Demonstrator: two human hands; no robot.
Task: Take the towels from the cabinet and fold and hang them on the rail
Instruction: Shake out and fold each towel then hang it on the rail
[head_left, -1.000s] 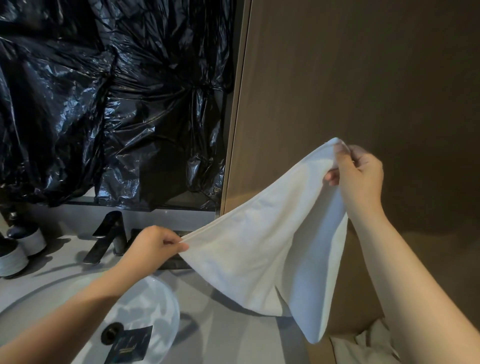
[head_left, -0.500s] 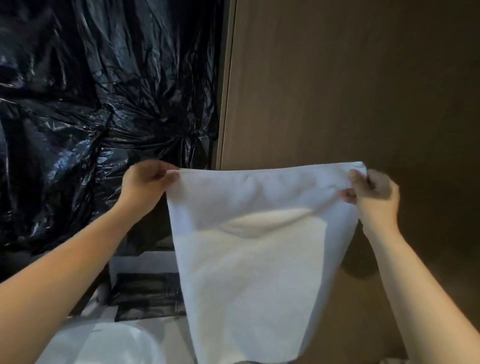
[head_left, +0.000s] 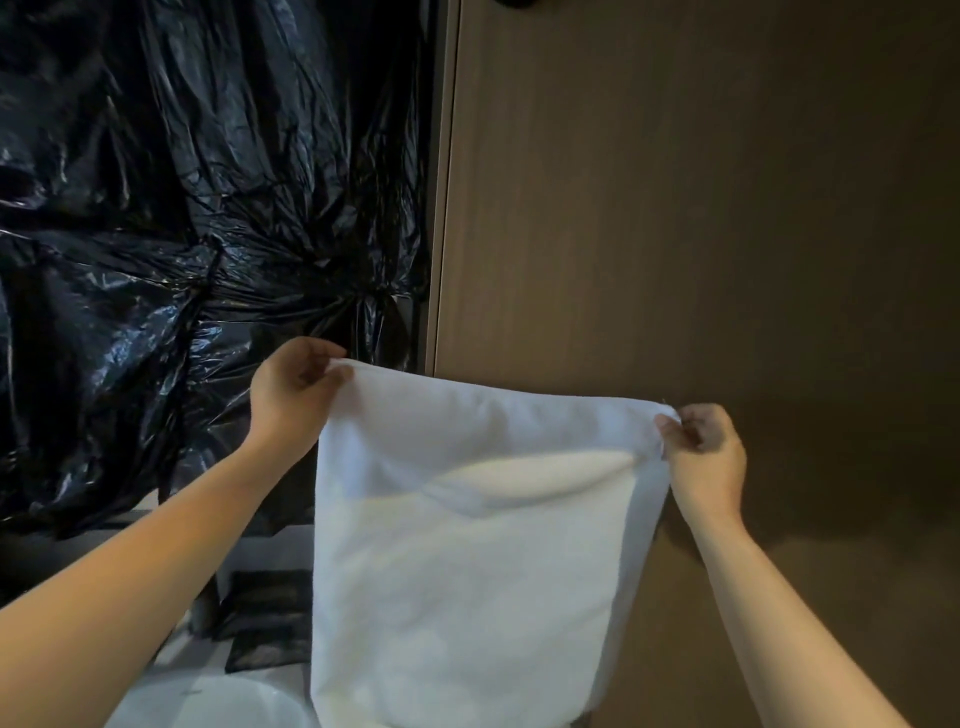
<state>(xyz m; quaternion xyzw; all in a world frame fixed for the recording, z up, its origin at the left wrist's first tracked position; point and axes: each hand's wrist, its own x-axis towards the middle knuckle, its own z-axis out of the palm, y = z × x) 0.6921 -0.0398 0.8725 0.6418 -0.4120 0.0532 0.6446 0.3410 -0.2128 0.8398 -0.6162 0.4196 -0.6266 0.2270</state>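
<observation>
Head view shows the folding step under way. The left grip (head_left: 293, 395) pinches the upper left corner of a white terry-cloth towel (head_left: 467, 571), thumb and curled fingers closed on the hem. The right grip (head_left: 701, 452) pinches the upper right corner in the same manner. Stretched between them, the towel hangs in the air as a broad sheet in front of the person, its top edge nearly level and a little lower on the right. It hangs partly before the brown wood-grain cabinet panel (head_left: 675, 208) and over the pale counter (head_left: 171, 670) below.

I judge the cloth is squared up and ready for its first fold. The next move calls for bringing the two corners together so the side edges meet, keeping the hem taut so the halves line up. No rail is in view, so hanging is not yet done.

The towel looks soft, matte and thick, with a shallow curved sag across its upper part where the fabric slackens. Its sides taper slightly inward toward the bottom. To the left, crumpled glossy black plastic sheeting (head_left: 182, 208) covers the wall, creased and catching glints of light. The panel is smooth and flat with a fine vertical grain.
</observation>
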